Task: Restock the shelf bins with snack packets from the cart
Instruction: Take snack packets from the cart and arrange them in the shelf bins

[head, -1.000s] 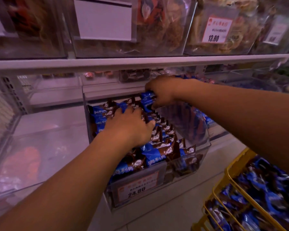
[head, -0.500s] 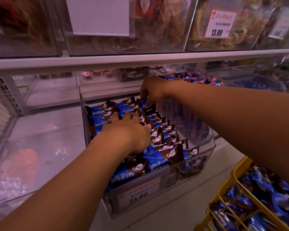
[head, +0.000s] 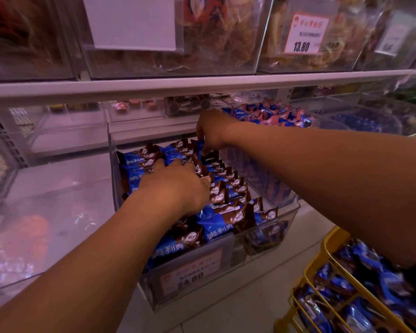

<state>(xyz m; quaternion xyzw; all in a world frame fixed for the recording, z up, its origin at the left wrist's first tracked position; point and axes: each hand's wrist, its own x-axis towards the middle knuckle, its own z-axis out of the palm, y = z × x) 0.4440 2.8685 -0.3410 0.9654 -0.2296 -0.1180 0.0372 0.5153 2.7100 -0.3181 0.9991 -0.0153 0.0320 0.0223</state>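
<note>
A clear plastic shelf bin in the middle holds rows of blue and brown snack packets; a price tag reading 24.80 is on its front. My left hand lies palm down on the packets in the bin's middle, fingers spread. My right hand reaches to the bin's back, its fingertips pinching the top of a blue packet that stands among the rear row. A yellow wire cart at the lower right holds more of the same packets.
An empty clear bin stands to the left. To the right is another bin of blue and pink packets. Overhead runs a white shelf edge carrying clear bins of dried snacks, one tagged 13.80. The floor below is pale tile.
My right hand has moved from the bin's middle toward its back and lowered a blue packet into the rear row. My left hand has slid slightly further back over the packets.
</note>
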